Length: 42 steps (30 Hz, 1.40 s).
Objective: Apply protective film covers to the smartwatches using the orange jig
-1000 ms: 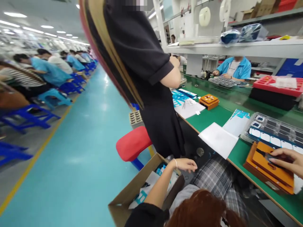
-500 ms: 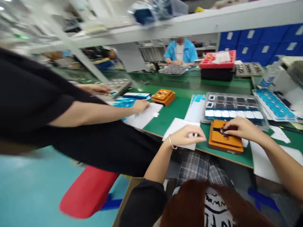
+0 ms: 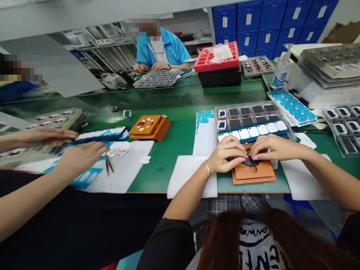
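Left hand [image 3: 227, 154] has come in to join right hand [image 3: 271, 148] over the orange fixture [image 3: 254, 173]; both pinch the dark part [image 3: 250, 162] on fixture's top. Handling's two-handed now.

Orange block [image 3: 254, 174] nearest: smooth, satin face; metal or plastic, can't tell. Screw heads [image 3: 260, 181] on its front edge look like bright metal. Dark part [image 3: 249, 162] on top reads mostly matt, material unclear. Bench mat [image 3: 165, 161]: smooth green, soft gloss. White pad [image 3: 192, 176]: matt, foam-like. Tray [image 3: 289, 129] behind block: clear glossy plastic. Label sheet [image 3: 292, 107]: smooth, paper or film. Bottle [image 3: 281, 71]: clear plastic. Red tray [image 3: 202, 66]: plastic, low sheen. Storage bins [image 3: 247, 20]: smooth blue plastic. Bracelet [image 3: 207, 167]: shiny, metal-looking. Plaid garment [image 3: 223, 205]: matt woven cloth.
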Each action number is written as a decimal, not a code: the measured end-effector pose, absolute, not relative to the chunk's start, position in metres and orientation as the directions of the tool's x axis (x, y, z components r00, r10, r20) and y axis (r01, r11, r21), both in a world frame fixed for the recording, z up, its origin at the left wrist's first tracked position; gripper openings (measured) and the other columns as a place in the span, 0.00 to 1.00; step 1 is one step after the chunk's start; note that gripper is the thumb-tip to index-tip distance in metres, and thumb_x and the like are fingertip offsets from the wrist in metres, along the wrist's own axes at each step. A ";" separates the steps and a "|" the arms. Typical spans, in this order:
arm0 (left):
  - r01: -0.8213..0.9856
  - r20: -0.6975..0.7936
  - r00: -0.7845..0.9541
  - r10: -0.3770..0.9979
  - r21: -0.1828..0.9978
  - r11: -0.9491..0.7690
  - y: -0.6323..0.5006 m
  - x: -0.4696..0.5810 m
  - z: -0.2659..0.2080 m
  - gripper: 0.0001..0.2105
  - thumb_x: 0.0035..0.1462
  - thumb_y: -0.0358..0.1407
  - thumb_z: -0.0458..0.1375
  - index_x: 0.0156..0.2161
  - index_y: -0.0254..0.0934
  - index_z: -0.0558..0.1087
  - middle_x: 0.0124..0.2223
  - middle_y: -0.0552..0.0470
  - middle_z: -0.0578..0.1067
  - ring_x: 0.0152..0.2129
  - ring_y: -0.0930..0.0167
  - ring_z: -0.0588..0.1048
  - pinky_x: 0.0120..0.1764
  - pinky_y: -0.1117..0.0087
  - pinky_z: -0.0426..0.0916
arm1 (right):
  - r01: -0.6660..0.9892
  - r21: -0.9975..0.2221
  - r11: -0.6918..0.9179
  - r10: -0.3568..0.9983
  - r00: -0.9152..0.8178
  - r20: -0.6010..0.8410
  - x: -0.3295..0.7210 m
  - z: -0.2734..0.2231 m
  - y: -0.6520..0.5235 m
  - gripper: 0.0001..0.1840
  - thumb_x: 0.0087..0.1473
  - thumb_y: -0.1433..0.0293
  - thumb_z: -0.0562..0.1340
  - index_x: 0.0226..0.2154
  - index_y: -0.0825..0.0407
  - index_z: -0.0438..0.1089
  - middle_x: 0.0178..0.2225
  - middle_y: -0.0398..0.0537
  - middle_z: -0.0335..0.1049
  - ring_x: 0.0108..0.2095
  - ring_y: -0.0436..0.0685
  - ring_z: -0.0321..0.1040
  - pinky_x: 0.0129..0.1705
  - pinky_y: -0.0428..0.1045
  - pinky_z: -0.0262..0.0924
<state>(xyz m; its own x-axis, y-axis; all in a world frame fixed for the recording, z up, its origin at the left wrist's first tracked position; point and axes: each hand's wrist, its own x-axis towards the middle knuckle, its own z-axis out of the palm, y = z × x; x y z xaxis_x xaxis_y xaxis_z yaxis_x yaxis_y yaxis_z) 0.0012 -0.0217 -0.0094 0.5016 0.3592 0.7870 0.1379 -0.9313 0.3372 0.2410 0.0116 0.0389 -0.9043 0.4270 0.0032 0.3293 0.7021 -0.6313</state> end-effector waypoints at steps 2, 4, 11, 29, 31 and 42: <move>0.121 0.764 0.544 0.348 0.339 -0.933 -0.024 -0.002 -0.010 0.08 0.63 0.37 0.58 0.36 0.39 0.79 0.36 0.49 0.82 0.37 0.67 0.71 0.42 0.62 0.69 | 0.312 -0.628 0.713 0.400 -0.917 -0.001 0.237 0.039 0.011 0.15 0.63 0.61 0.58 0.38 0.49 0.79 0.40 0.47 0.80 0.42 0.58 0.73 0.46 0.54 0.64; 0.130 0.736 0.590 0.331 0.318 -0.939 -0.025 -0.001 -0.011 0.08 0.62 0.39 0.59 0.37 0.39 0.79 0.37 0.51 0.82 0.39 0.66 0.70 0.43 0.61 0.68 | 0.300 -0.636 0.712 0.397 -0.918 0.011 0.235 0.043 0.009 0.15 0.63 0.62 0.58 0.37 0.50 0.79 0.38 0.48 0.80 0.39 0.57 0.74 0.44 0.53 0.65; 0.227 0.645 0.683 0.344 0.261 -0.938 -0.032 0.007 -0.020 0.14 0.59 0.47 0.62 0.40 0.38 0.80 0.36 0.51 0.82 0.40 0.65 0.72 0.44 0.60 0.63 | 0.314 -0.537 0.783 0.462 -0.872 0.162 0.211 0.063 0.048 0.12 0.62 0.63 0.60 0.36 0.50 0.78 0.37 0.46 0.79 0.36 0.54 0.73 0.40 0.50 0.64; 0.261 0.555 0.702 0.446 0.382 -0.886 -0.032 0.005 -0.022 0.16 0.60 0.49 0.58 0.40 0.40 0.80 0.35 0.51 0.82 0.41 0.63 0.73 0.45 0.59 0.62 | 0.247 -0.294 0.924 0.236 -0.969 -0.073 0.132 0.051 0.135 0.14 0.43 0.75 0.65 0.36 0.52 0.74 0.29 0.43 0.73 0.32 0.55 0.66 0.35 0.50 0.60; 0.245 0.578 0.688 0.439 0.384 -0.890 -0.031 0.005 -0.022 0.15 0.60 0.48 0.58 0.39 0.39 0.80 0.35 0.51 0.82 0.40 0.63 0.73 0.45 0.60 0.63 | 0.260 -0.324 0.910 0.254 -0.965 -0.062 0.133 0.050 0.137 0.12 0.45 0.73 0.65 0.37 0.52 0.73 0.29 0.42 0.72 0.30 0.53 0.66 0.34 0.49 0.59; 0.251 0.612 0.692 0.382 0.292 -0.923 -0.033 0.004 -0.019 0.13 0.60 0.47 0.60 0.39 0.39 0.80 0.35 0.51 0.82 0.40 0.64 0.72 0.44 0.59 0.62 | 0.204 -0.750 0.629 0.657 -0.656 0.372 0.222 0.077 0.060 0.16 0.59 0.55 0.63 0.36 0.50 0.76 0.37 0.47 0.73 0.36 0.53 0.70 0.36 0.50 0.64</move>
